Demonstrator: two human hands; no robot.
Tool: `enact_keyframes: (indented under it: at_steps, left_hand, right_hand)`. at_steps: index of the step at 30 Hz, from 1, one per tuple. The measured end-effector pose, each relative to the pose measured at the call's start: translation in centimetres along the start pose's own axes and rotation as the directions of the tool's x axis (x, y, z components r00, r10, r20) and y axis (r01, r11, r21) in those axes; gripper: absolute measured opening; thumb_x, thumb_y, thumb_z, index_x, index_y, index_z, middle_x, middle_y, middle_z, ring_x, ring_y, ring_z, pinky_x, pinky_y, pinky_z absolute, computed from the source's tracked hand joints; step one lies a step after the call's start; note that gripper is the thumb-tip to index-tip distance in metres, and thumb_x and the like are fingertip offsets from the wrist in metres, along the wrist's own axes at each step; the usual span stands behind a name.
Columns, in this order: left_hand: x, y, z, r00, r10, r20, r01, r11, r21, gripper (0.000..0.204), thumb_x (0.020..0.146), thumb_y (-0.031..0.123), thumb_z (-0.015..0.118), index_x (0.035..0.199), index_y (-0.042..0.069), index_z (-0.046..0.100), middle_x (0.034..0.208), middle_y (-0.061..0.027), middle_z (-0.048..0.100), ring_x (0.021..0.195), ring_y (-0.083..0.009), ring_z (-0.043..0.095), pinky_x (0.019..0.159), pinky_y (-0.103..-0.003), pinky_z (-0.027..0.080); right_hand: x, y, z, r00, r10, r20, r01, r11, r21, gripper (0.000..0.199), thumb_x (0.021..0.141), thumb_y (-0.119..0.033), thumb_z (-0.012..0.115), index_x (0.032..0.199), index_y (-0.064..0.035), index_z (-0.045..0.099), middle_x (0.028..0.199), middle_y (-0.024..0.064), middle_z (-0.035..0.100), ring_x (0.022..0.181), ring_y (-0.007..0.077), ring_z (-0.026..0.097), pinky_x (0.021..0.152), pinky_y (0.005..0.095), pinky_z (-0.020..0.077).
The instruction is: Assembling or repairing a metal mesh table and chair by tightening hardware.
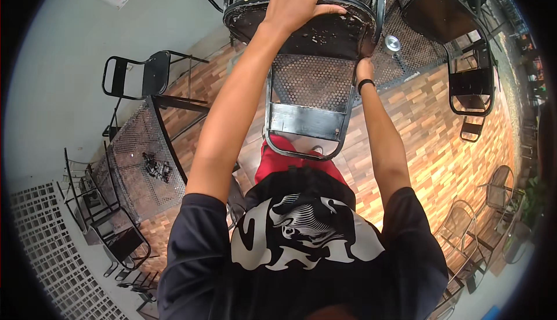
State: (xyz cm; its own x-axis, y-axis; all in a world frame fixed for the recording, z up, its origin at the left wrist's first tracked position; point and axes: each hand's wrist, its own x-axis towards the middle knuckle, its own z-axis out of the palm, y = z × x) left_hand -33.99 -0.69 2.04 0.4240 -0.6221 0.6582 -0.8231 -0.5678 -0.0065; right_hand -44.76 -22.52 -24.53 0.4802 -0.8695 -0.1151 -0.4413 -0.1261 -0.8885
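A black metal chair (pixel 307 117) is held upside down in front of me, its backrest hanging toward my body. Paint is chipped on the underside of its seat. My left hand (pixel 296 8) is closed over the edge of the seat, with the thumb lying along the underside. Lower down, my right hand (pixel 364 68) grips the frame at the right, where the seat meets the back; its fingers are partly hidden. Behind the chair stands a black mesh-topped table (pixel 420 56), bearing a round silvery metal object (pixel 393 43) just right of the seat.
At the left, another mesh table (pixel 130 152) carries a dark tangled object (pixel 156 167), with an upturned black chair (pixel 155 73) at its far end. Another upturned chair (pixel 471 85) hangs at the right table's edge. More chairs (pixel 458 221) line the right side over wood-patterned floor (pixel 400 140).
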Motion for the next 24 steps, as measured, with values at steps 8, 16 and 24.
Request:
enact_keyframes:
  at_steps: [8, 16, 24]
  left_hand:
    - [-0.3, -0.5, 0.4, 0.999, -0.021, 0.027, 0.021, 1.0, -0.008, 0.07, 0.073, 0.078, 0.066, 0.069, 0.008, 0.066, 0.062, -0.0105, 0.066, 0.061, -0.0321, 0.068, 0.05, -0.041, 0.051]
    - [-0.6, -3.5, -1.6, 0.965, -0.114, 0.237, 0.129, 0.99, -0.05, 0.077, 0.078, 0.081, 0.062, 0.087, 0.006, 0.074, 0.073, -0.0129, 0.071, 0.073, -0.034, 0.072, 0.064, -0.042, 0.057]
    - [0.1, -0.5, -0.9, 0.966, -0.134, 0.223, 0.141, 0.99, -0.013, 0.079, 0.077, 0.083, 0.059, 0.074, 0.005, 0.07, 0.066, -0.0146, 0.068, 0.068, -0.0369, 0.069, 0.059, -0.044, 0.055]
  right_hand:
    - [-6.2, -17.0, -7.4, 0.47, -0.819, -0.33, 0.87, 0.494, 0.013, 0.029, 0.092, -0.007, 0.056, 0.119, -0.0034, 0.065, 0.122, 0.0163, 0.063, 0.118, 0.0338, 0.057, 0.104, 0.0433, 0.0409]
    - [-6.4, -22.5, -5.6, 0.32, -0.946, -0.062, 0.929, 0.325, -0.174, 0.028, 0.1, -0.034, 0.059, 0.091, -0.0086, 0.068, 0.081, 0.0107, 0.067, 0.076, 0.0355, 0.065, 0.069, 0.0444, 0.0514]
    - [-3.3, -22.4, -7.2, 0.31, -0.944, -0.113, 0.894, 0.33, -0.304, 0.036, 0.099, -0.034, 0.053, 0.074, -0.0129, 0.066, 0.068, 0.0101, 0.067, 0.06, 0.0373, 0.064, 0.051, 0.048, 0.0496]
